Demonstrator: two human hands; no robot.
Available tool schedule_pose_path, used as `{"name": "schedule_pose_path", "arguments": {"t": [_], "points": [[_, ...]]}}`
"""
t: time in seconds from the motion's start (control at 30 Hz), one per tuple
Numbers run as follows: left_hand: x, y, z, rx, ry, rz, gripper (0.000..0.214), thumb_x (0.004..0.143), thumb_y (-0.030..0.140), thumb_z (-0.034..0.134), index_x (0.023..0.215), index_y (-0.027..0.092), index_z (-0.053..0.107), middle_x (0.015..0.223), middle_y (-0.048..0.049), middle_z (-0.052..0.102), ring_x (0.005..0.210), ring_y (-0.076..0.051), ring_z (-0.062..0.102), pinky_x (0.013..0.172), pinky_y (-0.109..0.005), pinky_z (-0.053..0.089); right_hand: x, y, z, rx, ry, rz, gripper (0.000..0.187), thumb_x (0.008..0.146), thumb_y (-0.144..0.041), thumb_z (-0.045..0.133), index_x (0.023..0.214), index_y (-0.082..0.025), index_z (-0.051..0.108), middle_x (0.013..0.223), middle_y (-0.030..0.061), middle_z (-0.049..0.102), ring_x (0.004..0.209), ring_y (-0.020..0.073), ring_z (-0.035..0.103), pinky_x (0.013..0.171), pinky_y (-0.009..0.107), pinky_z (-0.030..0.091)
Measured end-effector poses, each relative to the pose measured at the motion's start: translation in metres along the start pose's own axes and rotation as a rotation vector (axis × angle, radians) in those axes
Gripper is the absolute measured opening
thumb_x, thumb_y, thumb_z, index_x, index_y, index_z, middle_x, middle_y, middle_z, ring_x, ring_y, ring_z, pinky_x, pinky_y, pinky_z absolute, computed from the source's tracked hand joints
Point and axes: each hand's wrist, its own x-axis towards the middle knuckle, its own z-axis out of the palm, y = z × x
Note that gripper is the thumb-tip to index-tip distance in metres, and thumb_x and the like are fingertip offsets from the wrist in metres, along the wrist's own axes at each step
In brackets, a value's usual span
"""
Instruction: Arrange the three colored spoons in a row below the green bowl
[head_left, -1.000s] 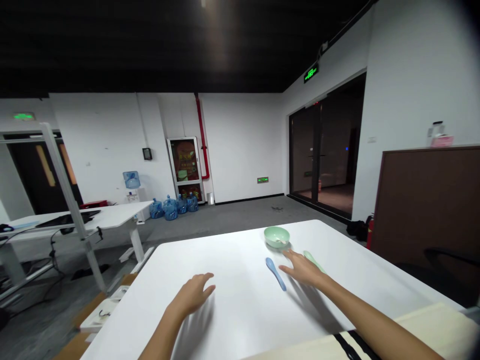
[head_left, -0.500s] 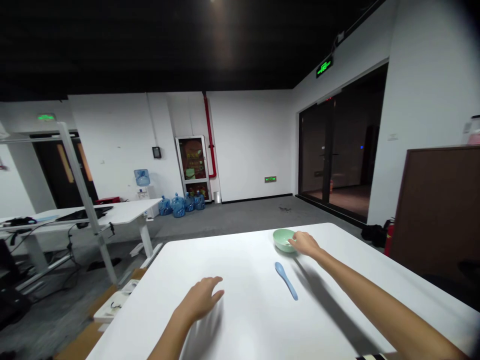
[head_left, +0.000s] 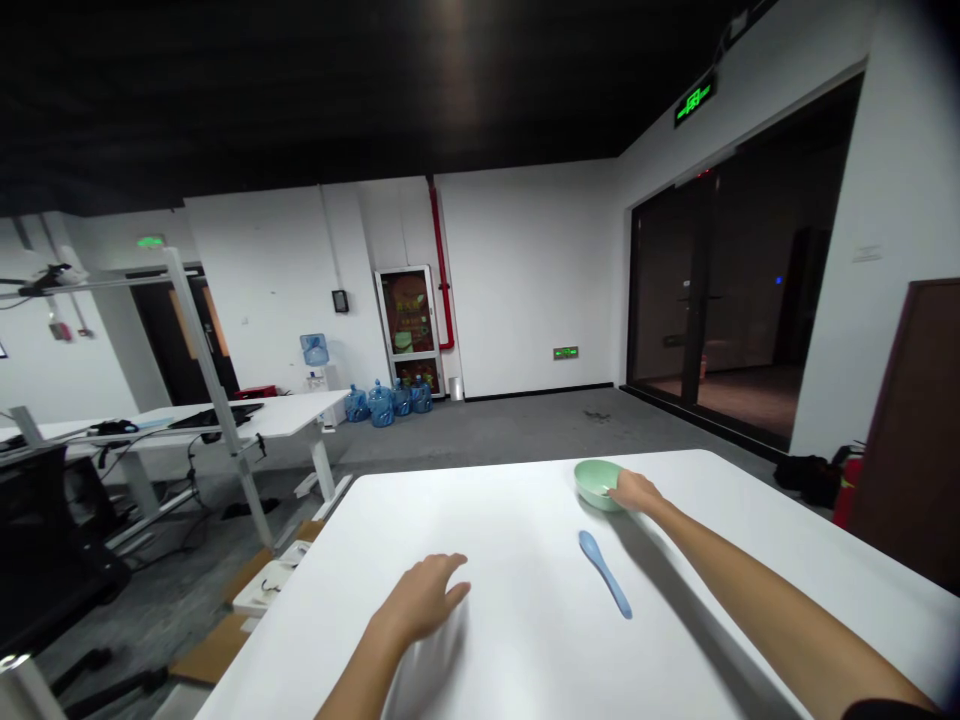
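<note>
A light green bowl [head_left: 591,482] rests upright near the far edge of the white table [head_left: 517,640]. My right hand [head_left: 636,491] is closed on the bowl's right rim, with a fingertip or thumb over the inside; its remaining fingers are hidden from me. Closer to me lies a light blue spoon [head_left: 604,574], its head toward the bowl and its handle pointing to the near right. Neither hand touches it. Left of the spoon, my left hand [head_left: 424,597] hovers just over the tabletop, fingers and thumb apart, holding nothing.
White trays [head_left: 264,587] and cardboard [head_left: 214,648] sit low beside the table's left edge. Farther left are a black office chair [head_left: 52,560] and another white desk [head_left: 292,412]. Several blue water bottles [head_left: 382,404] stand by the back wall. Glass doors [head_left: 705,310] are at the right.
The camera view has turned left, so the whole scene sits farther right. My right hand stays at the bowl's rim, and my left hand remains spread over the table.
</note>
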Motion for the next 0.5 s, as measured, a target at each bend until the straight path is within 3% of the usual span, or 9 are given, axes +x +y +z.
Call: {"name": "schedule_pose_path", "arguments": {"t": [0.13,0.27,0.4,0.5], "points": [[0.001,-0.001,0.001,-0.010,0.009,0.004,0.053,0.091,0.052,0.043,0.138,0.028,0.053,0.138,-0.0074,0.059,0.127,-0.029,0.053,0.104,-0.042,0.041,-0.005,-0.002,-0.009,0.023,0.018,-0.022,0.034,0.086,-0.037,0.054,0.107,-0.015,0.067,0.113,0.0147,0.069,0.098,0.0250,0.066,0.069,0.027,0.044],[0.002,-0.003,0.002,-0.010,0.006,0.020,0.054,0.091,0.053,0.043,0.138,0.027,0.052,0.138,-0.0075,0.059,0.128,-0.030,0.052,0.105,-0.043,0.041,-0.021,0.007,-0.038,0.071,0.065,-0.069,0.033,0.090,-0.040,0.048,0.092,-0.015,0.069,0.101,0.0152,0.071,0.090,0.0251,0.066,0.067,0.028,0.040],[0.002,-0.002,0.000,0.001,-0.001,0.024,0.055,0.092,0.052,0.042,0.139,0.026,0.052,0.140,-0.0080,0.057,0.130,-0.029,0.050,0.106,-0.042,0.040,-0.044,0.035,-0.062,0.097,0.112,-0.089,0.036,0.092,-0.042,0.044,0.084,-0.016,0.068,0.096,0.0151,0.070,0.088,0.0255,0.066,0.067,0.029,0.039],[0.002,-0.001,-0.001,0.011,0.003,0.022,0.054,0.092,0.051,0.042,0.138,0.024,0.052,0.140,-0.0085,0.058,0.130,-0.029,0.050,0.106,-0.042,0.040,-0.063,0.065,-0.066,0.067,0.125,-0.038,0.037,0.093,-0.041,0.041,0.090,-0.015,0.066,0.100,0.0161,0.070,0.089,0.0266,0.066,0.067,0.031,0.040]]}}
